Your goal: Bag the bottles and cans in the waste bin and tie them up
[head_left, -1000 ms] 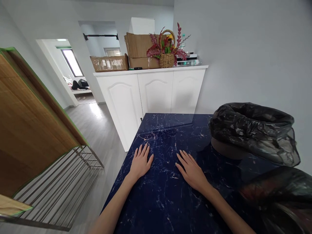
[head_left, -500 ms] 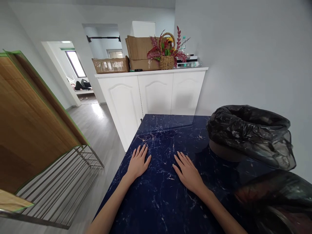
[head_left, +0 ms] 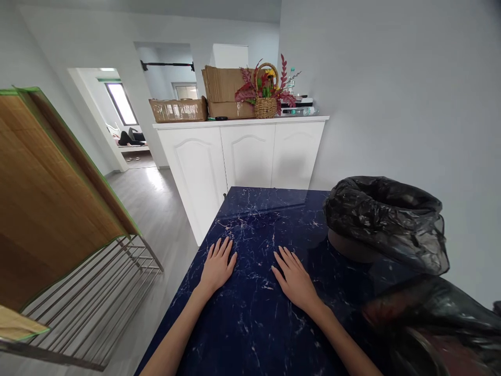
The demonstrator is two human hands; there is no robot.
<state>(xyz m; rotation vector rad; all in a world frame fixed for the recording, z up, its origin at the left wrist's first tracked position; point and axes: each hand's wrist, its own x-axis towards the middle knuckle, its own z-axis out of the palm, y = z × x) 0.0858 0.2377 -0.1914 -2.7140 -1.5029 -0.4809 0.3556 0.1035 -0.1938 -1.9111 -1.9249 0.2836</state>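
Blue, marbled and shiny is the table (head_left: 250, 324), where my left hand (head_left: 216, 269) and right hand (head_left: 297, 279) lie spread flat, well apart from each other. On its right side stands a bin (head_left: 348, 248) with a black bag (head_left: 385, 219). Beyond, a white cabinet (head_left: 250, 156) carries boxes (head_left: 178, 110) and a basket (head_left: 265, 108). Compared with one second ago, the bin appears more left in my view; my hands remain flat.

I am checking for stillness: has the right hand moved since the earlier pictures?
No, the right hand shows no clear shift against the blue marbled tabletop.
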